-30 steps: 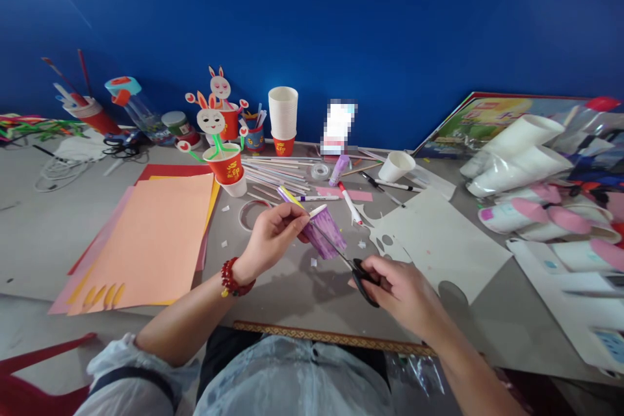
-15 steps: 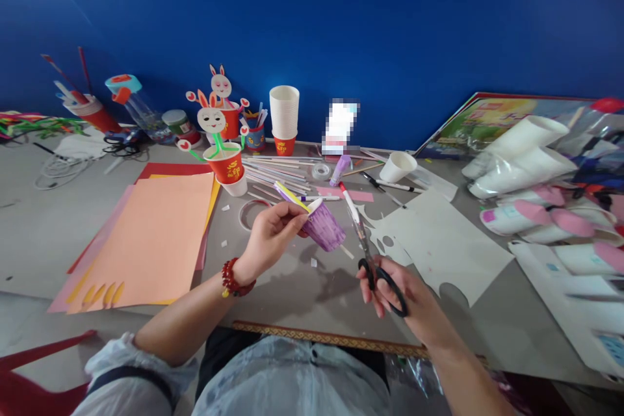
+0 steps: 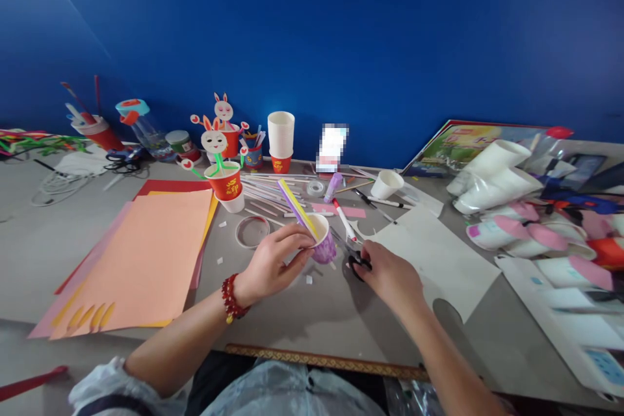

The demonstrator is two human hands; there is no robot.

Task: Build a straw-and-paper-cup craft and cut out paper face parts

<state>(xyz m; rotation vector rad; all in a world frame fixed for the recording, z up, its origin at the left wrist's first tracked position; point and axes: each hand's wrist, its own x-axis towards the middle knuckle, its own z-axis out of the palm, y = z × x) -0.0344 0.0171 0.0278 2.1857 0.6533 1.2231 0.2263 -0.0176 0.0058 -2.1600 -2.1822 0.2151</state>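
Note:
A paper cup coloured purple stands almost upright, its white inside facing me. My left hand pinches the near left side of its rim between thumb and fingers. A yellow and purple striped strip leans out of the cup toward the upper left. To the right, my right hand is closed on the black handles of the scissors, low over the table. Their blades point up and left, beside the cup. A red-capped marker lies just beyond the blades.
Coloured paper sheets lie at left, a cut white sheet at right. Behind are a tape roll, many thin sticks, rabbit-decorated cups, stacked cups and a white cup. Wrapped cups are far right.
The scissors have come away from the cup's rim and been lowered to the table at its right. The cup has turned from tilted to nearly upright. My view has tipped up slightly.

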